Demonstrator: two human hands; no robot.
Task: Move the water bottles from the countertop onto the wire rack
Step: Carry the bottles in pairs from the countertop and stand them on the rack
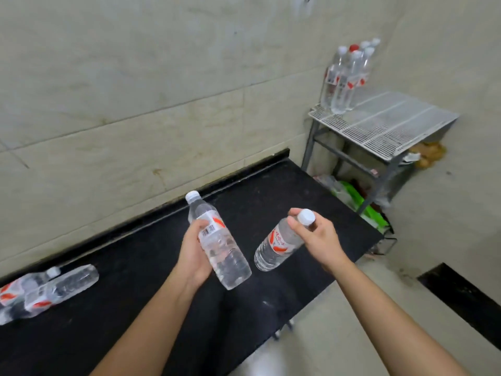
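Observation:
My left hand [193,249] grips a clear water bottle [225,256] around its middle, tilted with the white cap up and to the left. My right hand [315,237] holds a second water bottle [273,248] by its neck, just under the white cap, with the base hanging down to the left. Both bottles are above the black countertop [151,302]. More bottles [48,290] lie on their sides at the countertop's left end. The white wire rack [387,123] stands at the right in the corner, with several upright bottles [344,80] at its back left.
A tiled wall runs behind the countertop and the rack. Under the rack's grey frame lie green and clear bags [357,202] and some brown items [428,156]. A black floor strip [461,297] lies at the right.

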